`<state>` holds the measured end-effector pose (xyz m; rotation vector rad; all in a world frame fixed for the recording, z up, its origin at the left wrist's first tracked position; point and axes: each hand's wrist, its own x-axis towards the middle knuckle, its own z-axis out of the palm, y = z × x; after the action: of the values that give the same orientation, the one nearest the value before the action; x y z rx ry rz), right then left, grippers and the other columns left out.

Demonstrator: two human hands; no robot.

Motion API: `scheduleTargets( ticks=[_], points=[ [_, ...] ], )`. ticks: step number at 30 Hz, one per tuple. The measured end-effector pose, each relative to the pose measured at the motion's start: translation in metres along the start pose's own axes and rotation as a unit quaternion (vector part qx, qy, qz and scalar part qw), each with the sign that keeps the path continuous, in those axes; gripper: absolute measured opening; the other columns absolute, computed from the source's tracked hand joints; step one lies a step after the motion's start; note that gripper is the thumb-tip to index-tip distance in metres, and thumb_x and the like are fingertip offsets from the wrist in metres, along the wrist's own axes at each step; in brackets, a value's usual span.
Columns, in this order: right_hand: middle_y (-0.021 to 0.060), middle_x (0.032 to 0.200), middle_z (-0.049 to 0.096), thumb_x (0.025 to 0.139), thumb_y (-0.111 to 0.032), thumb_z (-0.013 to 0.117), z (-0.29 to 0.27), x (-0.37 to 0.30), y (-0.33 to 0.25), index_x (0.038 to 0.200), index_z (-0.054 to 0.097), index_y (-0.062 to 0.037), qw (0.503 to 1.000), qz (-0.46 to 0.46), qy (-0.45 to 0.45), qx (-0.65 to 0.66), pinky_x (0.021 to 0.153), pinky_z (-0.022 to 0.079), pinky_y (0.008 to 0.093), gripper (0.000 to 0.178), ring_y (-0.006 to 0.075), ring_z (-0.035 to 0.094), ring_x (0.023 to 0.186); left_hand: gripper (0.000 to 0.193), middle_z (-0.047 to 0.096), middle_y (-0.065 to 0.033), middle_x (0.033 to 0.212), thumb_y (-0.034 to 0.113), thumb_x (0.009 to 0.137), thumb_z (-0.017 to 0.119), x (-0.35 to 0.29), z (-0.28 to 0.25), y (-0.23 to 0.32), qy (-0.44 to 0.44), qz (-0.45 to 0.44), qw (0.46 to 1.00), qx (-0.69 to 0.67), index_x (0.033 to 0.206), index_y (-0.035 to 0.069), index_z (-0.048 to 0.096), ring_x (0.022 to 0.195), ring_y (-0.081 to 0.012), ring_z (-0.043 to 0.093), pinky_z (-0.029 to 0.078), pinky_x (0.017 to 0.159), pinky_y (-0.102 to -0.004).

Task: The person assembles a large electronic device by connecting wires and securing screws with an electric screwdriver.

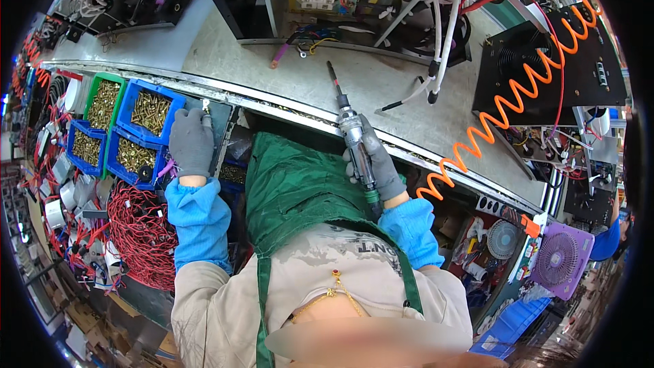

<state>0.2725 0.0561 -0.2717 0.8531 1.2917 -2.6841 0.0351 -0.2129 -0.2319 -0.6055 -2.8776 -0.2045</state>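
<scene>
My right hand (383, 167), in a grey glove, is wrapped round a pneumatic screwdriver (355, 138). Its long bit points away from me over the workbench edge. On the left, my left hand (193, 142), also gloved, is closed beside the blue bins. A small pale, metallic-looking piece (206, 105) shows at its fingertips; what the fingers grip is mostly hidden. A purple sleeve end (165, 167) sticks out near that wrist. Brass-coloured screws (150, 110) fill the blue bin (178, 101) nearest this hand.
An open metal chassis (392, 39) with wiring stands across the bench (252, 71). An orange coiled hose (480, 129) stretches along the right. Red-black wire bundles (143, 238) lie left of my arm. A green bin (124, 88) adjoins the blue ones. A purple fan (562, 259) stands lower right.
</scene>
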Motion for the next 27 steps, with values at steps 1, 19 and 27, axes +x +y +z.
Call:
scheduleTargets(
  ticks=[1,19,27],
  points=[
    [0.0124,0.085,0.062,0.089,-0.051,0.050,0.005,-0.004,-0.008,0.146,0.019,-0.0247,0.996,-0.002,0.025,-0.082,0.042,0.051,0.0280,0.070,0.0194,0.064,0.058,0.013,0.055,-0.0131,0.094,0.022,0.084,0.059,0.001,0.000,0.001,0.003,-0.008,1.000,-0.015,0.090,0.011,0.062,0.083,-0.0330,0.059,0.049,0.067,-0.0440],
    [0.0124,0.096,0.064,0.084,-0.024,0.059,0.011,0.003,-0.105,0.116,0.058,-0.0103,0.519,-0.258,0.186,-0.794,0.073,0.049,0.0413,0.035,0.0304,0.062,0.087,0.016,0.059,-0.0060,0.099,0.013,0.088,0.055,0.005,-0.037,-0.003,-0.014,-0.196,0.833,-0.517,0.100,0.003,0.060,0.079,-0.0173,0.057,0.047,0.065,-0.0269],
    [0.0134,0.095,0.062,0.084,-0.016,0.054,0.055,0.085,-0.142,0.102,0.062,-0.0070,0.430,-0.437,0.232,-0.755,0.077,0.050,0.0405,0.021,0.0332,0.061,0.091,0.030,0.057,-0.0154,0.100,0.005,0.083,0.052,0.028,-0.011,0.094,-0.217,-0.127,0.299,-0.920,0.111,-0.007,0.053,0.088,-0.0214,0.057,0.048,0.080,-0.0276]
  ],
)
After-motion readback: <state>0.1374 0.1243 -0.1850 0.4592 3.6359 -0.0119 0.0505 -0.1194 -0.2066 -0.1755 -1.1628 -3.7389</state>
